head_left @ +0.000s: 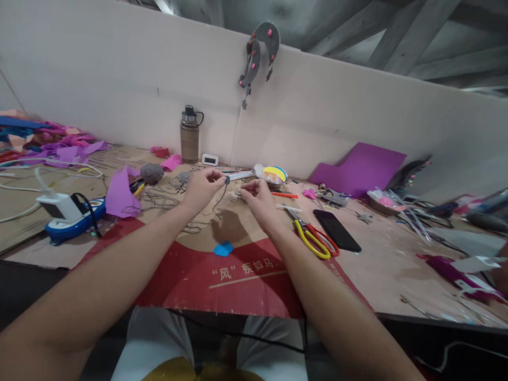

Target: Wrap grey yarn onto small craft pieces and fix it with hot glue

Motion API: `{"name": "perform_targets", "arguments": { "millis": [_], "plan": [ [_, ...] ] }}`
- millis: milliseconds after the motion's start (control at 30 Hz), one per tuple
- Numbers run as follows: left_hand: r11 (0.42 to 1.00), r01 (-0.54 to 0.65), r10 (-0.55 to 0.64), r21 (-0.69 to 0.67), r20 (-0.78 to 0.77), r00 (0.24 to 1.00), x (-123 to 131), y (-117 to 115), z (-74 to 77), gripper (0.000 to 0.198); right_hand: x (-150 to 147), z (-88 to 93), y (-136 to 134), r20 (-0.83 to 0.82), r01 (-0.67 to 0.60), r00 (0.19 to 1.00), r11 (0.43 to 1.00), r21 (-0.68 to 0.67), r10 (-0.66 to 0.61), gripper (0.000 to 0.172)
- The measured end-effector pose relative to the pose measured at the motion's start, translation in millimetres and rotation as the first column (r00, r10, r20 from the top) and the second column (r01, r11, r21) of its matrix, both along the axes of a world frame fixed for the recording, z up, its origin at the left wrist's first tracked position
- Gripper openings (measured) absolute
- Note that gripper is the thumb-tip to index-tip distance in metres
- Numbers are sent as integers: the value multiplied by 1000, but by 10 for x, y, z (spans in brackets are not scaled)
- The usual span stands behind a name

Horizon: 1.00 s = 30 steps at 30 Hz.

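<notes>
Felt scraps (51,138): heaped far L, abt 9 o'c from view ctr (12 = far side); pink, purple, blue mix.
Power strip (75,225): blue/white, abt 9, nr front edge; white charger (61,207) sat on it.
Purple felt pc (122,196): 9, stood up somewhat, just R of strip.
Yarn ball (151,173): grey, 9, just behind purple pc; loose strands trailed nearby.
Bottle (189,138): 10, upright nr white panel (119,95), lid on.
L hand (203,188): 9; thumb + fingertips pinched sm. dark pc (227,180), held abv worktop, btwn both hands.
Digital clock (210,159): sm., white, 10, nr foot of panel.
Cord (220,197): thin, grey, hung below L fingertips.
Blue felt pc (223,248): 7, flat on red-printed cardboard (246,296).
R hand (257,198): abt ctr; thumb + fingertips drawn close, apart from L; cdn't tell if anything was gripped.
Crescent ornament (273,39): grey w/ pink dots, 12, hung on panel.
Bowl (274,185): 2, just behind R hand; yellow/blue pc on top.
Scissors (300,231): 4, yellow + red handles twd wearer.
Phone (337,229): 4, black, just R of scissors.
Purple sheet (359,169): abt 3, leaned on panel.
</notes>
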<state>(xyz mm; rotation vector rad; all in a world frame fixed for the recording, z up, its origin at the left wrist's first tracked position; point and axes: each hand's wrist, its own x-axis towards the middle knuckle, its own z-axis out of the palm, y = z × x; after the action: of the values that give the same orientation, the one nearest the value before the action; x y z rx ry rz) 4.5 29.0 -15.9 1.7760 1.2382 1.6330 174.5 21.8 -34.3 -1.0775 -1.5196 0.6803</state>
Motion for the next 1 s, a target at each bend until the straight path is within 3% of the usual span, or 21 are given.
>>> {"name": "perform_targets", "arguments": {
  "millis": [133, 267, 333, 433, 567, 1000],
  "plan": [
    [998, -24, 27, 51, -55, 998, 8, -16, -9, 8, -358, -19, -82, -438, -247, 884, 959, -139, 164, 48],
    [996, -31, 38, 88, -77, 996, 38, -96, 45, 6, -427, 12, -129, -565, -376, 799, 905, -199, 208, 52],
    [994, -57, 66, 92, -87, 994, 51, -120, 70, 4, -392, 32, -134, -477, -304, 856, 940, -153, 199, 44],
    [998, -38, 40, 44, -50, 998, 69, -115, 73, 5, -319, 70, -135, -201, -77, 977, 997, 10, 77, 25],
    [995, 97, -96, -28, 43, 995, 100, -95, 36, 7, -241, 135, -155, 0, 49, 999, 981, 185, -50, 5],
    [966, 243, -228, -92, 147, 963, 144, -126, 32, 13, -187, 128, -146, 111, 118, 983, 968, 220, -145, 15]
  ]
}}
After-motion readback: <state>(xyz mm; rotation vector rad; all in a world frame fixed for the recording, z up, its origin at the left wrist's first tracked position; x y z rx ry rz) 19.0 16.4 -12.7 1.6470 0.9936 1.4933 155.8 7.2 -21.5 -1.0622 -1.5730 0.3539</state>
